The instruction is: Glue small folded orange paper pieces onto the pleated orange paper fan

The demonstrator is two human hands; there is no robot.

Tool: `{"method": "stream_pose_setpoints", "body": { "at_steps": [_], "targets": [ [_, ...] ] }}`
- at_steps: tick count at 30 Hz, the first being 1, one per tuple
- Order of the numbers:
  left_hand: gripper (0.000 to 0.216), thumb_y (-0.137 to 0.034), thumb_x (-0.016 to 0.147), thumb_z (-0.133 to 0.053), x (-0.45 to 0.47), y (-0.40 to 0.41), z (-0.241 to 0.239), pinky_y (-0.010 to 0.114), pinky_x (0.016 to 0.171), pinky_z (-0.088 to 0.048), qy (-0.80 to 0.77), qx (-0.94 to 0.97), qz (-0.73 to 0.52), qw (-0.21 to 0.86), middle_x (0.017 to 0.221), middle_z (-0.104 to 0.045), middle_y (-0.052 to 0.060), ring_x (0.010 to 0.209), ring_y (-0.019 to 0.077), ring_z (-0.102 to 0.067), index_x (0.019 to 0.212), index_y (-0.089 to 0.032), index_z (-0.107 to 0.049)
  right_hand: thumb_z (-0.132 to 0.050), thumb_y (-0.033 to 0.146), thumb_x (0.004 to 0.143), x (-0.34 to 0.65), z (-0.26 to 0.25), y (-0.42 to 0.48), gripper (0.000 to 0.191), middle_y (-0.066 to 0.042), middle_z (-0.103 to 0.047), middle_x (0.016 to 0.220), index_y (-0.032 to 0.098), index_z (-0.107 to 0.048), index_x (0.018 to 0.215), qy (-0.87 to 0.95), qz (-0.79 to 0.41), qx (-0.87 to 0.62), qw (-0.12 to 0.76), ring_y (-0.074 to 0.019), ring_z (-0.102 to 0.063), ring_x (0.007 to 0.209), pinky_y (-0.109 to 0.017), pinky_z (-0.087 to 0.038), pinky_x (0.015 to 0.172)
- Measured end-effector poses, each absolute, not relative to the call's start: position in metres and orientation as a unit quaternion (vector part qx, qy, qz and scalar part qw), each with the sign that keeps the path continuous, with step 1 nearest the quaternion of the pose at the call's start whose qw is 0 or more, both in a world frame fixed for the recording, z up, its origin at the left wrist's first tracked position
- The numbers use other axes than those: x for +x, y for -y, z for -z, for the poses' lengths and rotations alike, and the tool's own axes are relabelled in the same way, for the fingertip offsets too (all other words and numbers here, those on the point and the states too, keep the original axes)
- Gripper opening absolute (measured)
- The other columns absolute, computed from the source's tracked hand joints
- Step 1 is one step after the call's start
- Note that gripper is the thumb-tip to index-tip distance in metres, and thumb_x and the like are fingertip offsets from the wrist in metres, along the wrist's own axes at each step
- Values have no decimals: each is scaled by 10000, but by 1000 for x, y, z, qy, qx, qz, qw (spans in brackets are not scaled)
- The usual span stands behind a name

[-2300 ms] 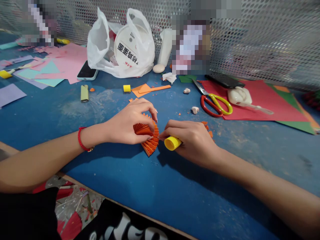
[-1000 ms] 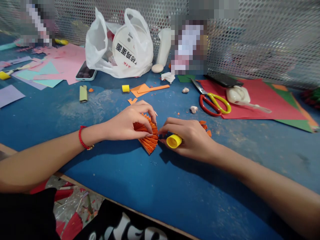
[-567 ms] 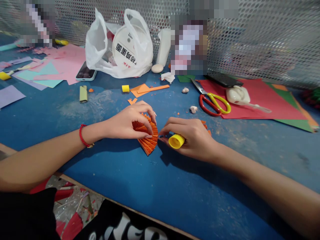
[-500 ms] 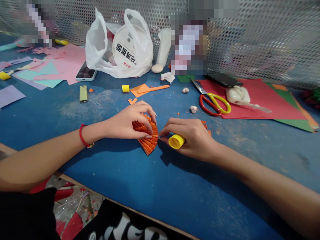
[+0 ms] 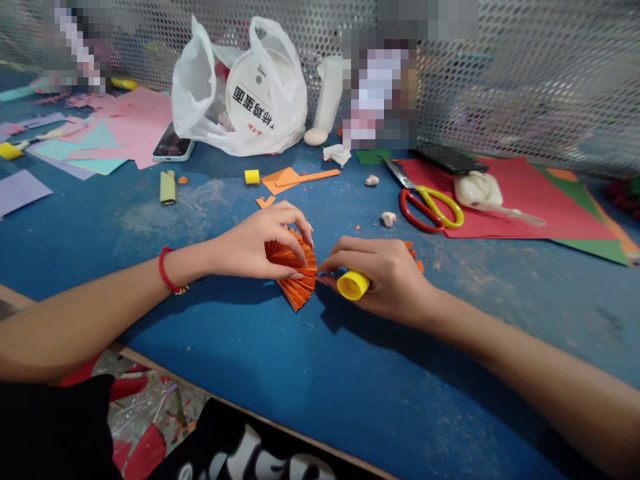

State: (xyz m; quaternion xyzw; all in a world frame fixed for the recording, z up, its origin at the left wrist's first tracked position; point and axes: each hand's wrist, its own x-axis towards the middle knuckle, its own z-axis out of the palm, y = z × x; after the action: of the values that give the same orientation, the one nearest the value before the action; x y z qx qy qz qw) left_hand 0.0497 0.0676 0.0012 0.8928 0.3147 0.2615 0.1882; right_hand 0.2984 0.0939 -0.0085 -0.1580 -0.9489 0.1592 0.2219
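Note:
An orange pleated paper fan (image 5: 299, 291) stands on the blue table, its folds spread in a curve. My left hand (image 5: 265, 241) arches over it, thumb and fingers closed on the folds. From the right, my right hand (image 5: 387, 277) brings its pinched fingertips to the fan's outer edge. Tucked in that same hand is a yellow glue stick (image 5: 353, 285), its hollow round end facing me. Behind the right knuckles, part of another orange pleated paper (image 5: 416, 257) shows; the rest is hidden.
Scissors (image 5: 433, 208) lie by red paper (image 5: 540, 200) on the right. A yellow cap (image 5: 252, 177), orange paper scraps (image 5: 280, 180) and a lighter (image 5: 168, 187) lie beyond my left hand. A white plastic bag (image 5: 240, 127) stands at the back, before a perforated metal screen.

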Motion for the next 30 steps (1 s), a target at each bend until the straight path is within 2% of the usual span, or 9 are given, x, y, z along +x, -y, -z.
{"method": "stream_pose_setpoints", "body": {
  "at_steps": [18,30],
  "targets": [
    [77,-233,772,-778,50,-67,-2,407,974,-460,-318,892,-257,191,1060,-664,90,1074,236,-584,825,-184,-755,-605,126,877,298,6,-94,122,-45,-711,854,155,-711,929,959,-134,-123,216,-144,-652,704,-256,-402,603],
    [83,-243,782,-766,51,-67,-2,398,971,-464,-321,892,-256,191,1050,-675,89,1062,233,-590,838,-184,-754,-549,151,903,294,2,-95,154,-31,-700,841,169,-701,917,976,-69,-119,169,-147,-611,677,-286,-312,581]
  ]
}}
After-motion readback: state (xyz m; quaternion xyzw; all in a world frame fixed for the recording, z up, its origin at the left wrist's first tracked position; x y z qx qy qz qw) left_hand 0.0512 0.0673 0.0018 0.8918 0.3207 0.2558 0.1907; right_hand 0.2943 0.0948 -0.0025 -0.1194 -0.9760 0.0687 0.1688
